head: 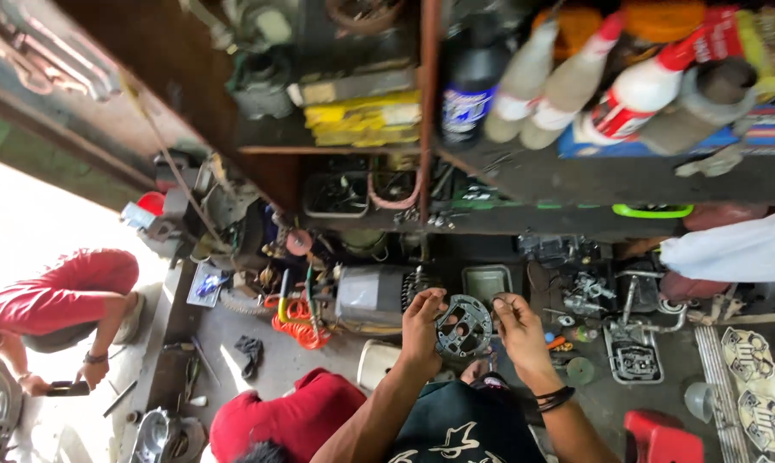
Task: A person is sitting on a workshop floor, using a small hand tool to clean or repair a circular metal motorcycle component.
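Seen from above, the person's left hand [423, 315] pinches the left rim of a round, dark grey metal plate with cut-out holes [464, 326], held up in front of the body over the workshop floor. The right hand [516, 317] is at the plate's right edge, fingers curled — whether it grips cannot be told. An orange coiled hose [297, 321] lies on the floor to the left.
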